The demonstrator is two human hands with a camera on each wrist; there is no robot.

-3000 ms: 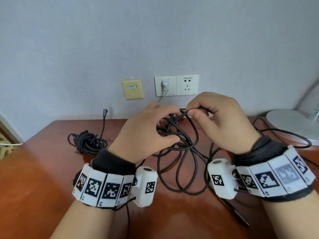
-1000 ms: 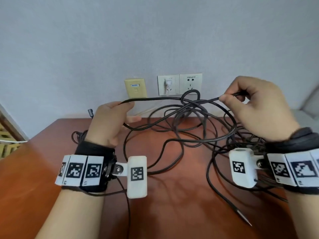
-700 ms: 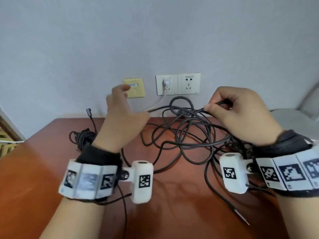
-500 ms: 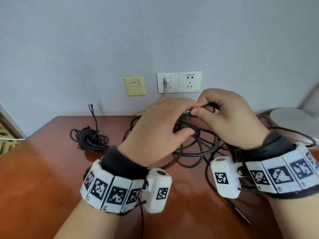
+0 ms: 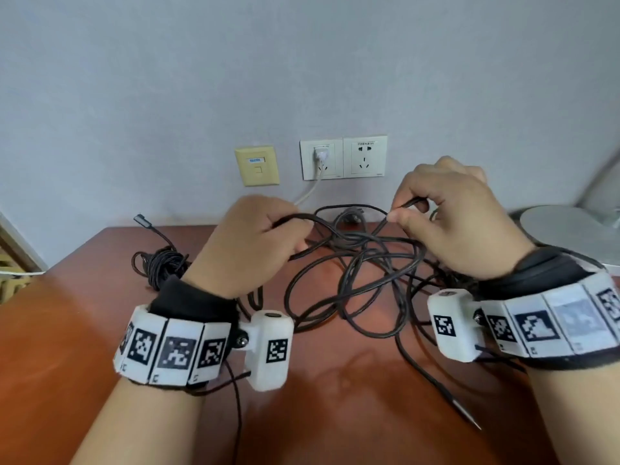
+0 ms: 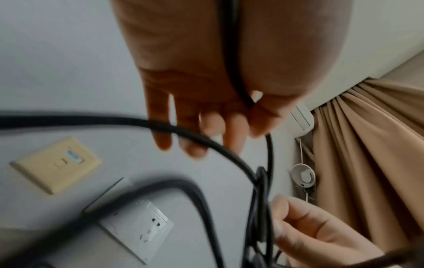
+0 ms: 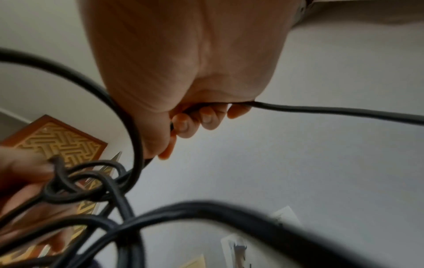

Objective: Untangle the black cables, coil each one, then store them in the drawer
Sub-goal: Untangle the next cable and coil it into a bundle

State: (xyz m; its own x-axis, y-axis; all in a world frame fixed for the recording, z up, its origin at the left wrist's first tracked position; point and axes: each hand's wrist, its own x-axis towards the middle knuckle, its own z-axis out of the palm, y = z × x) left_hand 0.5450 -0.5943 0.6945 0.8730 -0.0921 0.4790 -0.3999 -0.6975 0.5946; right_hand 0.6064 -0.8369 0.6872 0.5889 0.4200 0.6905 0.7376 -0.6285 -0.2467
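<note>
Coiled bundle (image 5: 161,268): thin black cable wound into a small bunch, lying on the tabletop (image 5: 67,330) at far left, just beyond the left wrist; one free end with a connector rises toward the wall.

Left hand (image 5: 248,243): raised above the tabletop, fingers (image 6: 236,134) curled round a strand of the tangled black cables (image 5: 362,273). The left wrist view shows a strand running along the palm and pinned under the thumb; the picture is blurred, so which fingers bear on it cannot be told exactly.

Tangled black cables: thick black cord in many overlapping loops, crossing itself in a knot-like cluster between the two hands. Upper strands are lifted off the surface and strung from hand to hand; lower loops lie spread on the tabletop in front of and below both hands. One end with a metal tip (image 5: 466,416) lies on the tabletop near the right wrist.

Right hand (image 5: 453,223): raised at about the same height, well apart from the left. Thumb and forefinger pinch a strand where it rises from the tangle; the remaining fingers (image 7: 206,117) are clenched round the same cord, which leaves the fist on its far side.

Wall: yellow faceplate (image 5: 256,166), then white double socket (image 5: 344,157) with a white plug (image 5: 322,154) inserted.
</note>
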